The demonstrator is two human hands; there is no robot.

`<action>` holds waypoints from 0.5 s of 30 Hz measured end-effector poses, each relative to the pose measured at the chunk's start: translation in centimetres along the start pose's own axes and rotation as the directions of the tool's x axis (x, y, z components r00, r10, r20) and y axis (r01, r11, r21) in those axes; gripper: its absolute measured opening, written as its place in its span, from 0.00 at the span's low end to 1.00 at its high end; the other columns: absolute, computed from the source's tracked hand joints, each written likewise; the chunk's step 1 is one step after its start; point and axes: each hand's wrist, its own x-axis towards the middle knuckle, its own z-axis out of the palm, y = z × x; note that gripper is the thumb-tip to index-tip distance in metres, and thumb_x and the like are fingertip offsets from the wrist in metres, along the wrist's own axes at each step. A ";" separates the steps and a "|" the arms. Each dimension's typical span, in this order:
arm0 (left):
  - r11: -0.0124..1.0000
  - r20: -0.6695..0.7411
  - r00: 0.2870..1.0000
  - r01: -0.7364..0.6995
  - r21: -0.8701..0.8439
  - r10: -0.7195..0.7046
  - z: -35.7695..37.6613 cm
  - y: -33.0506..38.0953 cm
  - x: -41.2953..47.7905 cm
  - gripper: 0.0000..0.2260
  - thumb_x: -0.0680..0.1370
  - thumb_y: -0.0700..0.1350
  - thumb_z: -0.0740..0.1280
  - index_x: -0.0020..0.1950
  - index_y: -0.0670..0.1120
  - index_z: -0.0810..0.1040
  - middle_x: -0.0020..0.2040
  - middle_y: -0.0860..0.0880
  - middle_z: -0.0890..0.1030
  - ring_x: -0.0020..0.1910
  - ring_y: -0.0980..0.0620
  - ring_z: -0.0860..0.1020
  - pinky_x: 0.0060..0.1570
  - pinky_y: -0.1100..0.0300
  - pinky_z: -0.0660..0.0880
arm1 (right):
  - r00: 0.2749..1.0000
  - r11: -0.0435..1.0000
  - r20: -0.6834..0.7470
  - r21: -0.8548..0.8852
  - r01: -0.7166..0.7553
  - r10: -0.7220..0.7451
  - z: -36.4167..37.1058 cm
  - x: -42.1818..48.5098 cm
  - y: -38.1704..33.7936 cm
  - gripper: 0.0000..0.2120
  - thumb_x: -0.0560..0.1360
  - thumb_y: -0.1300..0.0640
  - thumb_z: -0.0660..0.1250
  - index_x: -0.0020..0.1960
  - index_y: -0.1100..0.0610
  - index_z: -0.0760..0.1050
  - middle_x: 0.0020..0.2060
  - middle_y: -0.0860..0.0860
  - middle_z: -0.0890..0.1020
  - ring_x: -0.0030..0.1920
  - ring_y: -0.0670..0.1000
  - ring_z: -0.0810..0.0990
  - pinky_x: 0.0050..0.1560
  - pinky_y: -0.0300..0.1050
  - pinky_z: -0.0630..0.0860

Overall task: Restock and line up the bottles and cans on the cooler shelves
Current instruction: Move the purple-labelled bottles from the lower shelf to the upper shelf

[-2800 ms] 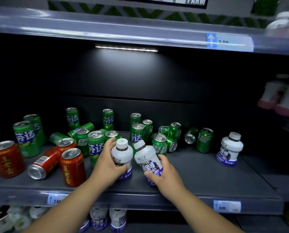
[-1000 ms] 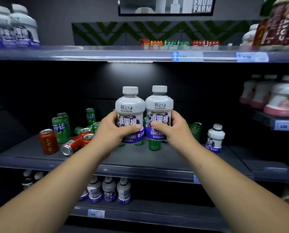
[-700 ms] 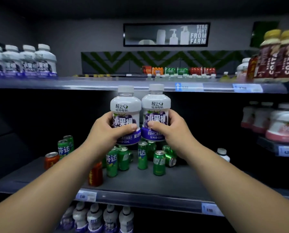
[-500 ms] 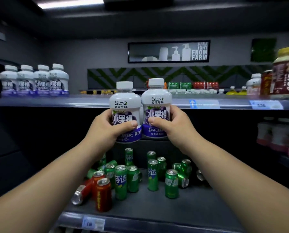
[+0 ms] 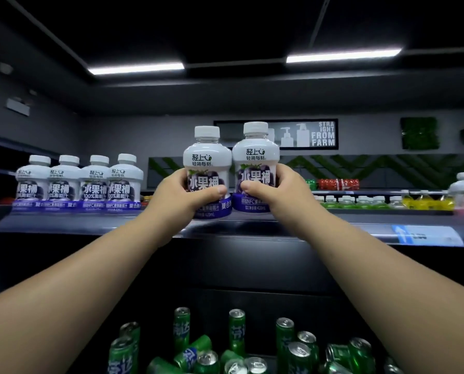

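Gripping one white juice bottle each, left hand (image 5: 178, 194) and right hand (image 5: 275, 191) hold the left bottle (image 5: 206, 163) and right bottle (image 5: 255, 157) upright, touching, over the top shelf (image 5: 320, 225) front edge, bare shelf rightward.

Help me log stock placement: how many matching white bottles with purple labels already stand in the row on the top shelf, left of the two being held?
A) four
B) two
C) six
A: four white bottles stand side by side on the top shelf, left of the left hand.
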 end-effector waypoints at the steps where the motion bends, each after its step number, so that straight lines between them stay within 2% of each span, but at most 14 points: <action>1: 1.000 -0.006 1.000 0.006 0.011 -0.006 -0.1 -0.7 1.1 0.21 0.65 0.52 0.81 0.55 0.51 0.81 0.48 0.53 0.87 0.47 0.55 0.85 0.53 0.53 0.82 | 1.000 1.000 -0.013 -0.030 -0.008 0.008 0.6 1.0 0.3 0.19 0.70 0.46 0.77 0.57 0.49 0.77 0.48 0.44 0.84 0.48 0.44 0.83 0.50 0.44 0.80; 4: 0.997 -0.004 0.999 0.048 0.067 -0.048 0.3 -3.1 3.8 0.21 0.67 0.53 0.80 0.57 0.52 0.80 0.50 0.54 0.86 0.48 0.55 0.84 0.55 0.51 0.81 | 0.996 0.990 -0.045 -0.115 -0.085 0.081 2.3 3.5 2.2 0.23 0.68 0.41 0.77 0.57 0.49 0.77 0.48 0.43 0.83 0.50 0.45 0.83 0.49 0.45 0.78; 7: 0.983 -0.055 0.997 0.055 0.172 -0.047 1.1 -5.6 5.7 0.25 0.64 0.63 0.78 0.56 0.55 0.79 0.50 0.57 0.84 0.50 0.54 0.83 0.56 0.48 0.80 | 0.986 0.960 -0.099 -0.233 -0.156 0.137 3.6 4.9 4.2 0.33 0.58 0.29 0.72 0.55 0.47 0.75 0.48 0.44 0.83 0.50 0.50 0.83 0.55 0.54 0.80; 8: 0.978 -0.075 0.996 0.053 0.203 -0.038 1.3 -6.1 6.1 0.26 0.62 0.66 0.76 0.55 0.56 0.78 0.50 0.58 0.84 0.50 0.54 0.82 0.56 0.47 0.80 | 0.985 0.955 -0.109 -0.250 -0.159 0.135 3.7 5.2 4.6 0.35 0.55 0.28 0.71 0.56 0.47 0.75 0.49 0.44 0.83 0.50 0.50 0.83 0.55 0.56 0.80; 11: 0.977 -0.072 0.996 0.072 0.200 -0.059 1.7 -6.9 7.1 0.29 0.59 0.70 0.74 0.54 0.57 0.78 0.48 0.59 0.83 0.49 0.54 0.82 0.55 0.48 0.80 | 0.979 0.963 -0.111 -0.192 -0.191 0.172 3.8 6.2 5.3 0.33 0.58 0.34 0.75 0.58 0.47 0.73 0.51 0.44 0.82 0.51 0.49 0.83 0.57 0.56 0.80; 13: 0.976 -0.038 0.995 0.095 0.195 -0.089 1.7 -7.2 7.6 0.26 0.60 0.69 0.75 0.50 0.56 0.78 0.46 0.58 0.84 0.48 0.54 0.83 0.54 0.48 0.79 | 0.976 0.951 -0.073 -0.221 -0.218 0.206 3.9 6.6 5.7 0.26 0.64 0.41 0.78 0.57 0.49 0.75 0.50 0.46 0.84 0.50 0.49 0.84 0.56 0.56 0.81; 15: 0.978 0.008 0.993 0.113 0.174 -0.117 1.6 -7.4 8.0 0.32 0.54 0.71 0.77 0.51 0.56 0.79 0.46 0.57 0.85 0.48 0.52 0.84 0.53 0.47 0.80 | 0.976 0.946 -0.030 -0.244 -0.215 0.214 4.2 6.9 5.9 0.18 0.68 0.46 0.79 0.54 0.50 0.79 0.45 0.46 0.86 0.47 0.50 0.85 0.56 0.56 0.81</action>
